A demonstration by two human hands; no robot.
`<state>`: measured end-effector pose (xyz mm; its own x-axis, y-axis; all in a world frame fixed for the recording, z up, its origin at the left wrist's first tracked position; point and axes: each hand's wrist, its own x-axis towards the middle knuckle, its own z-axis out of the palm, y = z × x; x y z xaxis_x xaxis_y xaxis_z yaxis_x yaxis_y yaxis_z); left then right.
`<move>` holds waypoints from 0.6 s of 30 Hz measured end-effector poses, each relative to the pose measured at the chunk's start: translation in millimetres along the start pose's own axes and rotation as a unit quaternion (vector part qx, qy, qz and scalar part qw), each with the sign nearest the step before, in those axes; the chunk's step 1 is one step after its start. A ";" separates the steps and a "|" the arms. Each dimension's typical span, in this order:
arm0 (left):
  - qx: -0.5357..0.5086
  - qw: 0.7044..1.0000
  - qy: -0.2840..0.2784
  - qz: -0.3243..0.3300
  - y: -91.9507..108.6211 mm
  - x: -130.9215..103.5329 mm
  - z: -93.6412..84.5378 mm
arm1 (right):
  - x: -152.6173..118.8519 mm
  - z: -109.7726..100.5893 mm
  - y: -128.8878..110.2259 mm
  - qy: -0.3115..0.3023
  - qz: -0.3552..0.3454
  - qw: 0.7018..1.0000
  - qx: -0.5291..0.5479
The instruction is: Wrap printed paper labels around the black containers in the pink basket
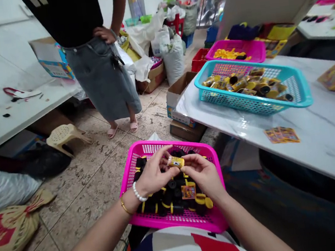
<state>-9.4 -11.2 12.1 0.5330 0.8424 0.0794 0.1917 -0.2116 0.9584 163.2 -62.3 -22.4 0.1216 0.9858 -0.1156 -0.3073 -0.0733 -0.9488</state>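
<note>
Between my two hands, over a pink basket (178, 220), is a small cylindrical canister (176, 162) with a yellow printed label. My left hand (157, 171) grips its left end between thumb and fingers. At its right end, my right hand (201, 172) pinches it with thumb and fingertips. The basket rests at my lap and holds several black canisters (177, 208) with yellow lids. A small printed card or label (188, 191) lies on top of them, beside loose-looking yellow lids (204, 200).
On the table at right, a blue basket (256, 109) holds several labelled canisters (247, 84), near a stack of printed cards (282, 135). Behind it sits a pink tray (258, 50) of yellow pieces. A person (97, 69) stands ahead. A plastic stool (66, 137) stands left.
</note>
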 end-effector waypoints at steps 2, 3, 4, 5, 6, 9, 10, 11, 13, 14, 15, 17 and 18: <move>-0.085 0.993 -0.012 -0.078 -4.3 0.0 2.0 | -2.2 -0.8 -5.1 -0.047 -0.006 0.999 0.000; -0.115 0.987 -0.029 -0.111 -6.2 -0.3 3.2 | -3.1 -1.2 -7.1 -0.077 -0.005 0.997 -0.001; -0.139 0.979 -0.041 -0.142 -7.6 -0.6 4.5 | -3.6 -1.5 -8.1 -0.105 -0.005 0.994 -0.004; -0.162 0.971 -0.045 -0.171 -8.7 -0.9 5.7 | -3.6 -1.9 -8.1 -0.122 -0.008 0.992 -0.009; -0.191 0.961 -0.045 -0.196 -9.2 -1.1 6.9 | -2.9 -2.4 -6.9 -0.125 -0.013 0.992 -0.012; -0.295 0.927 -0.045 -0.228 -10.1 -1.0 9.2 | 1.7 -2.9 -0.5 -0.085 -0.015 0.996 0.010; -0.321 0.918 -0.048 -0.227 -10.6 -1.0 9.8 | 3.3 -2.3 1.1 -0.074 -0.011 0.997 0.021; -0.337 0.913 -0.047 -0.226 -11.5 -1.3 10.7 | 4.4 -1.0 1.7 -0.071 -0.008 0.997 0.024; -0.343 0.908 -0.029 -0.238 -13.8 -3.8 14.0 | 3.9 3.0 0.2 -0.084 -0.010 0.996 0.002; -0.342 0.906 -0.016 -0.249 -15.0 -5.8 16.6 | 2.3 5.2 -0.8 -0.090 -0.014 0.996 -0.020; -0.342 0.903 -0.002 -0.261 -16.3 -8.0 19.6 | 0.2 6.7 -0.8 -0.092 -0.018 0.995 -0.045; -0.355 0.894 0.020 -0.274 -19.8 -10.6 25.2 | -1.7 5.7 5.0 -0.088 -0.035 0.991 -0.091; -0.362 0.893 0.031 -0.267 -21.6 -10.2 26.5 | 0.8 3.0 11.1 -0.087 -0.050 0.988 -0.114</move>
<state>2.8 -28.4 -16.7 0.4741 0.7581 -0.4478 -0.1905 0.5848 0.7885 157.1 -61.9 -32.2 -0.0293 0.9995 0.0149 -0.0794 0.0126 -0.9968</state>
